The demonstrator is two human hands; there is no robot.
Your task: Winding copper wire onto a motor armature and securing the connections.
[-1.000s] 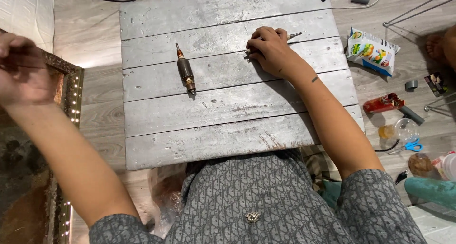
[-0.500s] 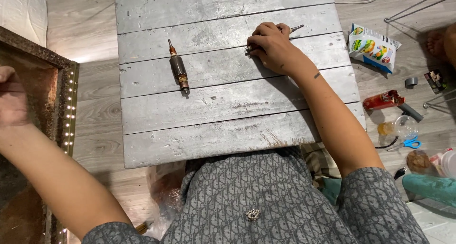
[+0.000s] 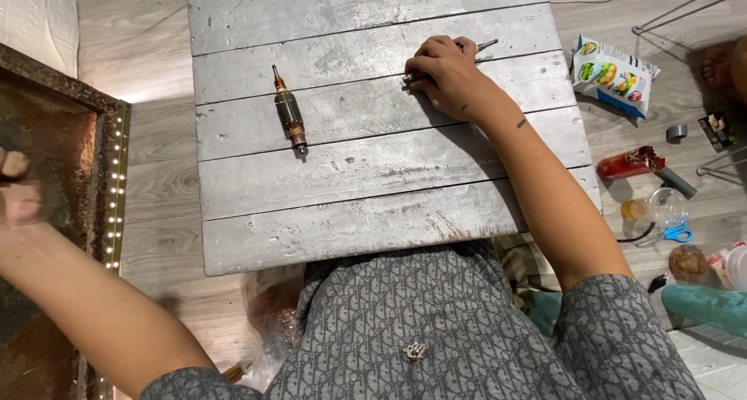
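Note:
My right hand [image 3: 447, 73] rests on the grey plank board [image 3: 373, 174], fingers closed on a thin metal tool [image 3: 486, 45] whose tip pokes out past the knuckles. A motor armature [image 3: 289, 118] with copper windings lies alone on the board, well to the left of that hand. My left hand [image 3: 17, 198] is blurred at the far left edge, over a framed panel [image 3: 54, 135] on the floor; its fingers look curled, and whether it holds anything is unclear.
The framed panel has a strip of small lights [image 3: 115, 198] along its edge. On the floor to the right lie a snack bag [image 3: 615, 77], a red bottle [image 3: 629, 163], blue scissors [image 3: 668, 235], a tape roll [image 3: 677, 132] and a clear cup [image 3: 668, 207].
My left hand has dropped lower and further left, toward the frame's edge. My right hand stays put on the board with the tool.

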